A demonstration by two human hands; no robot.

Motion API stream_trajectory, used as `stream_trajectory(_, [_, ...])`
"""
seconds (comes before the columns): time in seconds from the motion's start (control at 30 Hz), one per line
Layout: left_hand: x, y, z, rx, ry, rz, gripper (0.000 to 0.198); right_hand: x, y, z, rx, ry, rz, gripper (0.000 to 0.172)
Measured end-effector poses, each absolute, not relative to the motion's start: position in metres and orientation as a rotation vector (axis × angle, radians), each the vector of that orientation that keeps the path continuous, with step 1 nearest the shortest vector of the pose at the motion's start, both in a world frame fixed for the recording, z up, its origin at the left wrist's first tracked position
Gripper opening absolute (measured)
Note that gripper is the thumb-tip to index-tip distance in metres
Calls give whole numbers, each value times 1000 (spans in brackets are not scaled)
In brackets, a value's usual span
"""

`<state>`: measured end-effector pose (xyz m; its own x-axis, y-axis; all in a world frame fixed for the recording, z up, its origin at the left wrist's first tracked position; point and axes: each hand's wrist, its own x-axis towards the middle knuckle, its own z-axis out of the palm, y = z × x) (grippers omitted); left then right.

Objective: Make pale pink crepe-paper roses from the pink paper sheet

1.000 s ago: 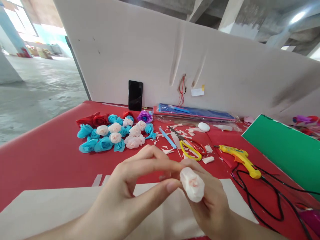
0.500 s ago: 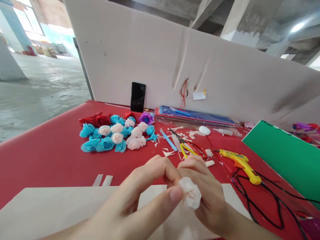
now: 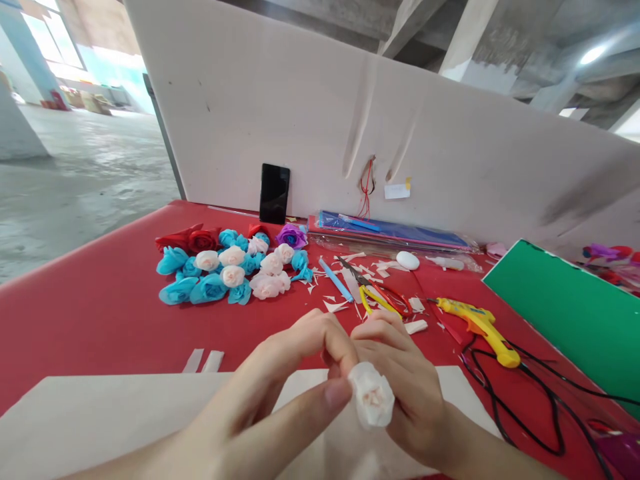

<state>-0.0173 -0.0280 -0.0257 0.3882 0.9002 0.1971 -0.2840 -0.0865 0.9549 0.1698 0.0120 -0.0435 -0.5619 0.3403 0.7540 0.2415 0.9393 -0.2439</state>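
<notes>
A small white paper flower (image 3: pixel 371 396) with a pinkish centre is held between my two hands, its open face turned toward me. My left hand (image 3: pixel 295 387) pinches its left edge between thumb and forefinger. Behind and to the right of the flower, my right hand (image 3: pixel 400 380) is closed around its base, which the fingers hide. Both hands are above a white sheet (image 3: pixel 125 407) on the red table (image 3: pixel 100 320). Two pale paper strips (image 3: pixel 213 361) lie at the sheet's back edge.
Blue, white, red and purple paper flowers (image 3: pixel 209 288) lie at the back left. Behind my hands are scissors (image 3: pixel 375 297), a blue stick (image 3: pixel 336 280) and paper scraps. A yellow glue gun (image 3: pixel 480 323) with a black cord and a green board (image 3: pixel 565 320) are right. A phone (image 3: pixel 275 193) leans upright.
The flower has shifted slightly left and down and turned a little, showing its centre more fully. Both hands have moved slightly left with it, still closed on it.
</notes>
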Motion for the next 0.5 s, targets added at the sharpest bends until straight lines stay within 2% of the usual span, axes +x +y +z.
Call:
stream_trajectory(0.23, [-30, -19, -33, 1374, 655, 924, 23, 173, 13, -42, -406, -2217, 71, 22])
stream_trajectory(0.4, [-30, -17, -41, 1414, 682, 930, 28, 173, 14, -44, -423, -2231, 49, 26])
stream_trajectory(0.5, [-23, -21, -35, 1402, 708, 933, 32, 172, 16, -46, -402, -2213, 39, 22])
